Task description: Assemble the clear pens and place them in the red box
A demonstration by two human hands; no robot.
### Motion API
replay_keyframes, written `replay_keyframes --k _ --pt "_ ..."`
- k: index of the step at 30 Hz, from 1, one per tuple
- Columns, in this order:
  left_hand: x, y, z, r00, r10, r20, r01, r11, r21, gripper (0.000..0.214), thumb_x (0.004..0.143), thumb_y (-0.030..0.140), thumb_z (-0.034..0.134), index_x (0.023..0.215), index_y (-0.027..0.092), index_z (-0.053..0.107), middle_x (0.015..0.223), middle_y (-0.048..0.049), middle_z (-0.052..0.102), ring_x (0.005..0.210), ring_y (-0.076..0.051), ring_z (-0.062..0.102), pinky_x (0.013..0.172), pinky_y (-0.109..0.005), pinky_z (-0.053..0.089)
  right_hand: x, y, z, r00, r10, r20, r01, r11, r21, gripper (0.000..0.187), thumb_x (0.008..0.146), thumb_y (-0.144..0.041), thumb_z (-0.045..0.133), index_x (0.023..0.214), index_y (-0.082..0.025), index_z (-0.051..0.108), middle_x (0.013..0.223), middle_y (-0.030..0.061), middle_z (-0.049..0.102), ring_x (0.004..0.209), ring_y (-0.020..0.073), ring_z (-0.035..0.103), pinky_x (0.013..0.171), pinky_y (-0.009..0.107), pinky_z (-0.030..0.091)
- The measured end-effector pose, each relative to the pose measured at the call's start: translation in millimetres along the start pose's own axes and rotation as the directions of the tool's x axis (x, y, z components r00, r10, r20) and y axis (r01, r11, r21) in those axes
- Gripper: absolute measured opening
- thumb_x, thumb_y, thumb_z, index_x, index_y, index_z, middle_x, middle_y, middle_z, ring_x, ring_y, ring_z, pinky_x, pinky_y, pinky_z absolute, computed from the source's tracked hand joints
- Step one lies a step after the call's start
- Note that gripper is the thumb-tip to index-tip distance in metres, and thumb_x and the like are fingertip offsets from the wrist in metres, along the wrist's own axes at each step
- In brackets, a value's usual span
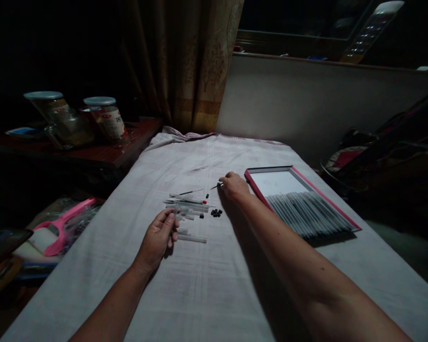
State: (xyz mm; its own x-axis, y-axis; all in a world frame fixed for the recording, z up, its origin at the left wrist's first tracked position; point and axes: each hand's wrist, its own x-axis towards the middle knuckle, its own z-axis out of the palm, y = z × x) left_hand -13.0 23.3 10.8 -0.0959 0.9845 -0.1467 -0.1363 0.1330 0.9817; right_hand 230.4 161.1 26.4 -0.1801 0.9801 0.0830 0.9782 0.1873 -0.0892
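My left hand is closed, thumb against fingers, on a clear pen barrel that points up and away. Farther off, my right hand pinches a thin pen refill with a dark end, just above the cloth. Between the hands lie loose clear pen barrels and several thin refills. A small heap of black pen caps sits right of them, with single black pieces and a red one nearby. Right of my right hand, a pink-edged box holds a row of clear pens.
A pale cloth covers the table. At the left stand lidded jars and a glass mug on a dark red side table. A pink plastic item lies lower left. A curtain hangs behind.
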Motion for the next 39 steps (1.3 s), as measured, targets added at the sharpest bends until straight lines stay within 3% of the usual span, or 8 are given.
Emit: replay_keyframes --k 6,10,13,17,21,26,31,39 --pt "0.1 -0.2 0.6 0.999 -0.021 0.037 0.021 1.0 0.002 0.051 0.068 0.053 0.073 0.103 0.018 0.062 0.073 0.0039 0.059 0.042 -0.004 0.047 0.032 -0.014 0.031 12.7 0.8 5.4 0.993 -0.122 -0.002 0.122 0.992 0.01 0.023 0.092 -0.02 0.051 0.103 -0.019 0.071 0.116 0.0142 0.066 0.103 0.0262 0.059 0.084 0.033 0.043" --pt "-1.6 1.2 0.6 1.0 -0.014 0.003 0.014 1.0 0.016 0.058 0.064 0.057 0.075 0.106 0.018 0.065 0.074 0.0021 0.062 0.043 -0.006 0.048 0.033 -0.016 0.034 6.8 -14.1 3.2 0.991 -0.095 -0.095 0.1 0.994 0.047 0.031 0.096 -0.02 0.043 0.119 -0.016 0.063 0.114 0.0154 0.068 0.104 0.0256 0.06 0.085 0.032 0.043" --pt "-2.3 2.1 -1.8 0.999 0.035 -0.039 -0.032 0.997 0.07 0.058 0.063 0.056 0.077 0.106 0.018 0.069 0.074 0.0003 0.064 0.049 -0.009 0.053 0.036 -0.018 0.038 -9.2 -26.1 0.5 0.98 -0.025 -0.199 0.078 0.96 0.268 0.036 0.095 -0.02 0.043 0.128 -0.021 0.057 0.107 0.009 0.072 0.094 0.0221 0.065 0.08 0.03 0.045" --pt "-1.3 2.1 -6.5 0.965 0.257 -0.054 -0.236 0.938 0.253 0.036 0.069 0.045 0.075 0.095 0.021 0.075 0.084 -0.0042 0.071 0.077 -0.019 0.065 0.069 -0.029 0.055 -47.7 -34.8 0.3 0.989 0.049 -0.141 0.089 0.566 0.819 0.026 0.085 -0.02 0.049 0.099 -0.021 0.07 0.085 0.0039 0.074 0.076 0.0167 0.065 0.072 0.028 0.049" --pt "-0.2 0.8 -7.9 0.906 0.42 0.042 -0.404 0.833 0.378 0.022 0.079 0.036 0.067 0.093 0.022 0.076 0.097 -0.0059 0.073 0.097 -0.023 0.066 0.094 -0.035 0.05 -88.8 -40.9 -1.2 1.0 -0.017 0.015 -0.013 0.089 0.996 0.024 0.073 -0.03 0.067 0.095 -0.02 0.072 0.083 0.0038 0.073 0.07 0.0145 0.062 0.064 0.027 0.048" --pt "-3.1 0.4 -4.7 0.87 0.473 0.14 -0.481 0.751 0.452 0.019 0.083 0.032 0.063 0.095 0.023 0.075 0.096 -0.0058 0.072 0.095 -0.022 0.066 0.092 -0.033 0.05 -113.0 -55.7 -7.4 0.996 0.084 0.033 -0.02 -0.153 0.988 0.035 0.074 -0.053 0.072 0.084 -0.019 0.071 0.063 0.0004 0.063 0.055 0.0113 0.051 0.049 0.023 0.038" --pt "-5.0 0.0 -3.5 0.859 0.482 0.173 -0.502 0.73 0.464 0.019 0.084 0.031 0.062 0.095 0.024 0.075 0.096 -0.0061 0.072 0.094 -0.022 0.067 0.09 -0.034 0.051 -114.9 -65.5 -10.1 0.996 0.086 0.03 -0.012 -0.202 0.979 0.043 0.071 -0.06 0.074 0.083 -0.019 0.072 0.061 0.0001 0.063 0.05 0.0094 0.047 0.045 0.022 0.033" --pt "-6.1 -2.4 -3.4 0.823 0.505 0.259 -0.562 0.662 0.496 0.02 0.088 0.029 0.06 0.1 0.024 0.074 0.096 -0.0065 0.072 0.094 -0.021 0.067 0.088 -0.032 0.051 -117.6 -70.0 -7.5 0.999 0.008 0.036 -0.034 -0.133 0.991 0.041 0.076 -0.059 0.07 0.083 -0.018 0.073 0.061 0.0005 0.063 0.051 0.0095 0.049 0.047 0.022 0.034"
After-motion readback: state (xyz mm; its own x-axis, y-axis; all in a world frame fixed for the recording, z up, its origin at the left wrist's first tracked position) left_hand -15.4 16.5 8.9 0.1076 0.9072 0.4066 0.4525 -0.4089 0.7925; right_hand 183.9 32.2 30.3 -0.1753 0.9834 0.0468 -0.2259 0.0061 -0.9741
